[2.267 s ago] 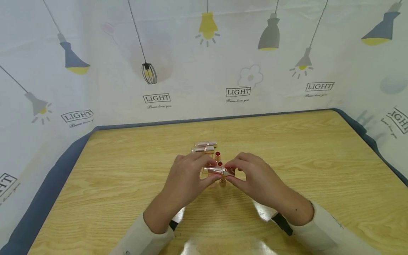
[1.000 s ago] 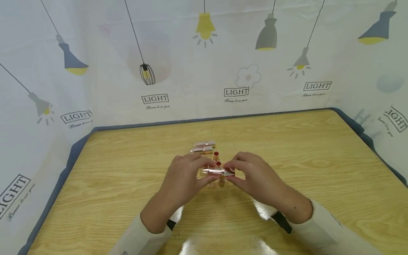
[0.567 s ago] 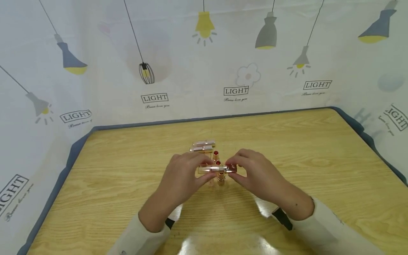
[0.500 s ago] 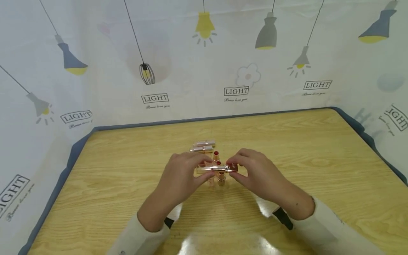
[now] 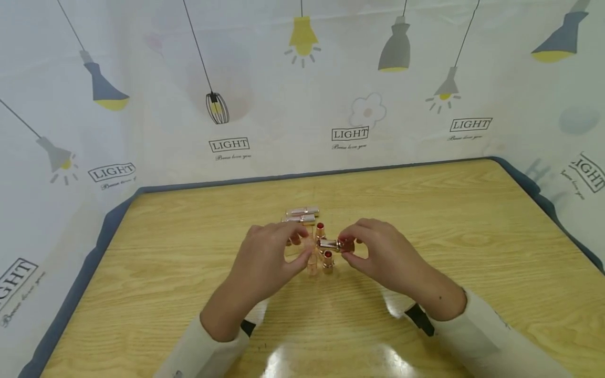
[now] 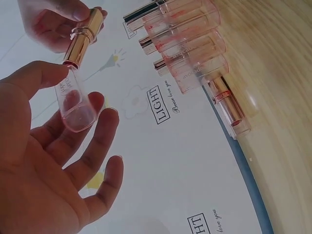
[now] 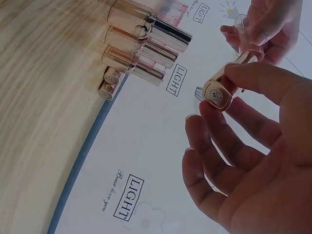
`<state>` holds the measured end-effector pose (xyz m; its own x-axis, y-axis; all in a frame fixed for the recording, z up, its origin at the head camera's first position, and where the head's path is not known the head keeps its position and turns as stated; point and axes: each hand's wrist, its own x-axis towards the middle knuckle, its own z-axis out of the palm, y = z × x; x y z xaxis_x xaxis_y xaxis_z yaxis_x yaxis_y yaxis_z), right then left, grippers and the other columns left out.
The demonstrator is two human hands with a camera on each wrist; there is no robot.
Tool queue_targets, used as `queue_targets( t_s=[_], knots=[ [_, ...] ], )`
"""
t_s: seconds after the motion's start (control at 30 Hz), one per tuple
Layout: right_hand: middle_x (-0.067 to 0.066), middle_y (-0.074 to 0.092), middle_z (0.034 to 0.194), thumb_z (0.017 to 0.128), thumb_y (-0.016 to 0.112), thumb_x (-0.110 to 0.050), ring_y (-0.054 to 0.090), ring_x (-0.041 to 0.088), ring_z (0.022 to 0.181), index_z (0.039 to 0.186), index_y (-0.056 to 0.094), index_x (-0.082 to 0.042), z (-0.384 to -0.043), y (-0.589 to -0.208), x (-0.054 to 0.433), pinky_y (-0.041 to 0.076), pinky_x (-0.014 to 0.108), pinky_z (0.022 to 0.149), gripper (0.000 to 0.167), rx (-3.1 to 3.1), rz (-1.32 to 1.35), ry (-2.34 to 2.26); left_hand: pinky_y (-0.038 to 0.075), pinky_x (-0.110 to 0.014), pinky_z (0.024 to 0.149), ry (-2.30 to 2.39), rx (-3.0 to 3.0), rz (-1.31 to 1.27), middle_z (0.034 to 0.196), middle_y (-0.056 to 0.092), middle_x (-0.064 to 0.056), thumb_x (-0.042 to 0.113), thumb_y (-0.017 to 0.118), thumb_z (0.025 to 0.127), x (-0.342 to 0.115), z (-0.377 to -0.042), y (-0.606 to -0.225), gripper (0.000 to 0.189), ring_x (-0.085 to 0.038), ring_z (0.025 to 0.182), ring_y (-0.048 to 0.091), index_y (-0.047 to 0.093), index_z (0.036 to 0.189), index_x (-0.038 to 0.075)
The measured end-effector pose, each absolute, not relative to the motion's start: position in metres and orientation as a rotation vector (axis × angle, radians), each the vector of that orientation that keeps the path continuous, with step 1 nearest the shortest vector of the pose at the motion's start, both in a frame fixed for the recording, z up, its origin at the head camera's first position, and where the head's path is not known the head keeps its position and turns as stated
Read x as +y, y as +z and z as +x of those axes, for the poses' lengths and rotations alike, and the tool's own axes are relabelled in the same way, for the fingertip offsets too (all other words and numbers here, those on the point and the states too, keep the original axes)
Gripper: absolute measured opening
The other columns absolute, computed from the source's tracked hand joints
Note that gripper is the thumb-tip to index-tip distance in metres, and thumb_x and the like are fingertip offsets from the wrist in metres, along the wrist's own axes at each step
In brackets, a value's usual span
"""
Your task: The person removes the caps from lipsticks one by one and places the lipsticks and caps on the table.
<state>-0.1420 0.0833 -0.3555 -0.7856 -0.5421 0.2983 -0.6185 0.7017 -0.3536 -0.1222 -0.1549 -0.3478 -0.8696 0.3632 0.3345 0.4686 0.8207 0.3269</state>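
Observation:
My left hand [image 5: 264, 257] pinches a clear lipstick cap [image 6: 78, 114] between thumb and fingers. Facing it, my right hand [image 5: 385, 254] grips the base end of a gold lipstick tube [image 5: 329, 244], held sideways above the table. The left wrist view shows the cap off the lipstick, its mouth close to the tube's red tip; I cannot tell whether they touch. Below the hands, two uncapped lipsticks stand upright, a rear one [image 5: 320, 229] and a front one [image 5: 328, 261], both with red tips. A clear cap [image 5: 312, 266] stands left of the front one.
Two lipsticks with clear caps lie at the back, a farther one [image 5: 303, 211] and a nearer one [image 5: 306, 219]. They rest on a wooden table [image 5: 449, 220]. A white cloth printed with lamps [image 5: 283, 105] hangs around its far side and both sides.
The clear cap has come off the lipstick in my right hand. My left hand has drawn a little left with the cap, and the hands have risen slightly.

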Motion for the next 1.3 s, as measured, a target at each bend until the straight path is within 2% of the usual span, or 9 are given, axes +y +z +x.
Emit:
queue_targets(
  t_s=[0.23, 0.53, 0.9, 1.17, 1.3],
  knots=[
    [-0.006, 0.069, 0.091, 0.082, 0.082, -0.018, 0.064, 0.013, 0.084, 0.102, 0.072, -0.013, -0.1420, -0.3555, 0.0833, 0.053, 0.033, 0.076, 0.023, -2.756, 0.926, 0.676, 0.047, -0.039, 0.083, -0.555, -2.767, -0.634, 0.094, 0.075, 0.009, 0.032, 0.077, 0.086, -0.1551, -0.1222, -0.3476, 0.023, -0.010, 0.080, 0.068, 0.067, 0.105, 0.021],
    [-0.006, 0.070, 0.091, 0.083, 0.081, -0.018, 0.064, 0.011, 0.085, 0.102, 0.071, -0.013, -0.1423, -0.3580, 0.0835, 0.054, 0.034, 0.078, 0.022, -2.753, 0.932, 0.686, 0.049, -0.039, 0.078, -0.595, -2.745, -0.663, 0.090, 0.071, 0.007, 0.029, 0.080, 0.083, -0.1547, -0.1226, -0.3486, 0.023, -0.012, 0.077, 0.063, 0.068, 0.099, 0.019],
    [-0.005, 0.071, 0.092, 0.083, 0.080, -0.015, 0.066, 0.016, 0.088, 0.102, 0.070, -0.012, -0.1424, -0.3590, 0.0828, 0.054, 0.035, 0.079, 0.022, -2.777, 0.931, 0.737, 0.050, -0.035, 0.079, -0.628, -2.779, -0.659, 0.088, 0.071, 0.007, 0.027, 0.078, 0.084, -0.1531, -0.1227, -0.3493, 0.024, -0.010, 0.077, 0.063, 0.067, 0.104, 0.021],
    [-0.005, 0.071, 0.093, 0.083, 0.078, -0.014, 0.066, 0.016, 0.088, 0.102, 0.069, -0.013, -0.1440, -0.3611, 0.0825, 0.054, 0.035, 0.079, 0.021, -2.806, 0.932, 0.772, 0.051, -0.038, 0.085, -0.587, -2.843, -0.674, 0.093, 0.075, 0.011, 0.029, 0.076, 0.085, -0.1519, -0.1213, -0.3481, 0.021, -0.007, 0.082, 0.069, 0.067, 0.102, 0.021],
    [-0.006, 0.071, 0.093, 0.084, 0.078, -0.014, 0.065, 0.015, 0.089, 0.102, 0.069, -0.014, -0.1448, -0.3620, 0.0819, 0.054, 0.036, 0.080, 0.020, -2.831, 0.931, 0.810, 0.052, -0.032, 0.077, -0.631, -2.864, -0.681, 0.090, 0.073, 0.010, 0.027, 0.079, 0.084, -0.1516, -0.1213, -0.3481, 0.022, -0.010, 0.079, 0.068, 0.067, 0.100, 0.020]
  ],
)
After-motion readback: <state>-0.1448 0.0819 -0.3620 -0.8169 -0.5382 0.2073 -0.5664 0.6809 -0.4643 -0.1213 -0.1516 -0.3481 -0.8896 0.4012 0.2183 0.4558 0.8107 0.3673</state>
